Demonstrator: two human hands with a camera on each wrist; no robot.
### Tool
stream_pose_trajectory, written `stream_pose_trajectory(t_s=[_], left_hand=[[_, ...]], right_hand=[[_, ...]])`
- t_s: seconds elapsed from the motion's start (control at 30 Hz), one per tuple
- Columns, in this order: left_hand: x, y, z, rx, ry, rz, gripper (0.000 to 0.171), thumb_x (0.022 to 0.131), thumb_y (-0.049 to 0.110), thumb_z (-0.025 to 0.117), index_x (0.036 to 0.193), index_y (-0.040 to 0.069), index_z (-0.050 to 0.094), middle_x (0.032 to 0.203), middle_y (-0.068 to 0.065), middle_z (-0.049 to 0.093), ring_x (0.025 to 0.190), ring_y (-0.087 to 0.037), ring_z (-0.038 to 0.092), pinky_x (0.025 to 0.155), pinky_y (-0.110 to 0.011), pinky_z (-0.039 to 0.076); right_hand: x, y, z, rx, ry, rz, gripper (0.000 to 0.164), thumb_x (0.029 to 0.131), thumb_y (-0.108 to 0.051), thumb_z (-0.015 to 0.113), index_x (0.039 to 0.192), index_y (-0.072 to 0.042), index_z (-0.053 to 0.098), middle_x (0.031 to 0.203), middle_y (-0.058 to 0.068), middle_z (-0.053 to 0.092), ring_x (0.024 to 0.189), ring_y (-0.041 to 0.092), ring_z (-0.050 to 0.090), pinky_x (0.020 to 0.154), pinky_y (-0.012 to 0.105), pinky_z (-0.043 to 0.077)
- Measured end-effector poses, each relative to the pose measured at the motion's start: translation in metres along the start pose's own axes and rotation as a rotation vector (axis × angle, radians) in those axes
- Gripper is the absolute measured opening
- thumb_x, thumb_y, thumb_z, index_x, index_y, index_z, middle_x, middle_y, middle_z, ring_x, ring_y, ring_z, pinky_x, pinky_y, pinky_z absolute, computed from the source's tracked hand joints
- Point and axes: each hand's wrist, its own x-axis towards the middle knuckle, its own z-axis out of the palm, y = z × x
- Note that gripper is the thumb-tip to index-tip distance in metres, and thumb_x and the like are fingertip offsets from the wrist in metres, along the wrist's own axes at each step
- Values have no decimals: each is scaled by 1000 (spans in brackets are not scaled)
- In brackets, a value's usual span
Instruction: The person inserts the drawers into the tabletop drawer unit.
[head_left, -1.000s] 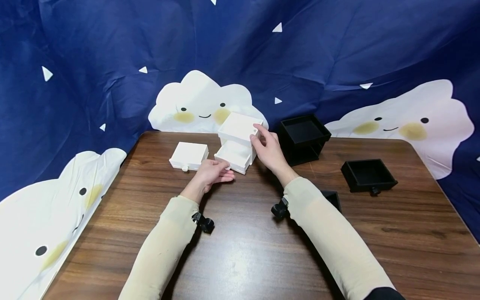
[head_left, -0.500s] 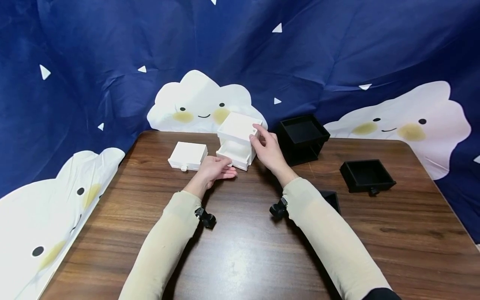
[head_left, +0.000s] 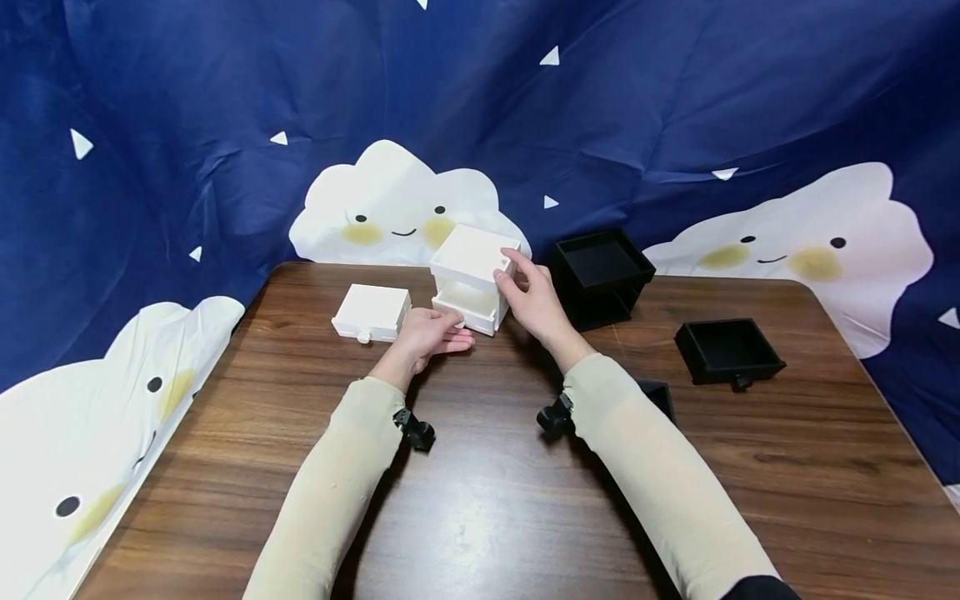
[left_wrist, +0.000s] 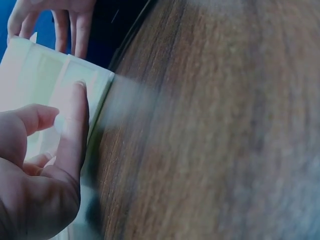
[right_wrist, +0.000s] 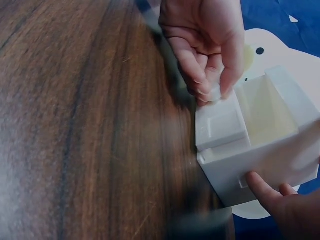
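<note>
Near the back of the table stands a small white drawer cabinet [head_left: 474,250], its upper slot bare of a drawer. A white drawer [head_left: 483,321] sits in the lower slot, standing out slightly at the front. With thumb and fingers, my left hand [head_left: 429,333] pinches the knob on this drawer's front. My right hand [head_left: 534,304] rests its fingertips against the cabinet's right side; in the right wrist view, a fingertip of the right hand [right_wrist: 280,205] presses the side wall [right_wrist: 270,160]. To the left lies another white drawer [head_left: 372,312], bottom up, knob towards me.
A black drawer cabinet [head_left: 603,267] with an open front stands just right of my right hand. Farther right lies a black drawer [head_left: 729,350]. Another black drawer [head_left: 658,398] is partly hidden by the right sleeve. A blue cloud-print curtain [head_left: 480,100] hangs behind the table.
My left hand has pushed the lower white drawer farther back into the white cabinet. The right hand has kept its place on the cabinet's side. The head view has shifted slightly.
</note>
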Motion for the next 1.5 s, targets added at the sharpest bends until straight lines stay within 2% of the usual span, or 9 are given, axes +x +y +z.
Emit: stream_pose_trajectory(t_s=[0.23,0.67,1.07,1.3,1.5], left_hand=[[1,4,0,4,1,11,37,108,5,58,132,-22,58,79,-16,76,66,-18,79,73,-28,67],[6,8,4,-1,0,6,36,109,6,57,133,-21,57,77,-14,75,66,-17,78,72,-27,67],[5,8,7,-27,-2,-31,25,110,10,57,121,-12,60,75,-12,74,63,-18,77,67,-26,66],[-2,2,6,29,-24,-41,38,111,14,59,133,-17,56,77,-13,74,64,-17,77,68,-28,66],[-12,0,4,110,-25,-28,41,111,17,59,133,-17,57,81,-14,75,65,-17,76,67,-30,67]], right_hand=[[2,-1,-2,13,-27,24,54,110,-33,61,161,-18,50,151,28,46,139,43,60,117,54,52],[3,-2,2,25,-17,3,53,109,-31,62,159,-16,52,149,29,47,136,44,62,116,54,53],[0,0,2,18,6,-3,54,110,-30,61,161,-16,51,148,30,49,138,42,61,118,51,52],[0,2,1,18,4,11,55,109,-32,61,161,-17,50,151,30,47,138,43,62,118,52,51],[0,4,2,17,15,12,54,109,-30,62,160,-17,52,150,30,46,137,43,63,117,52,52]])
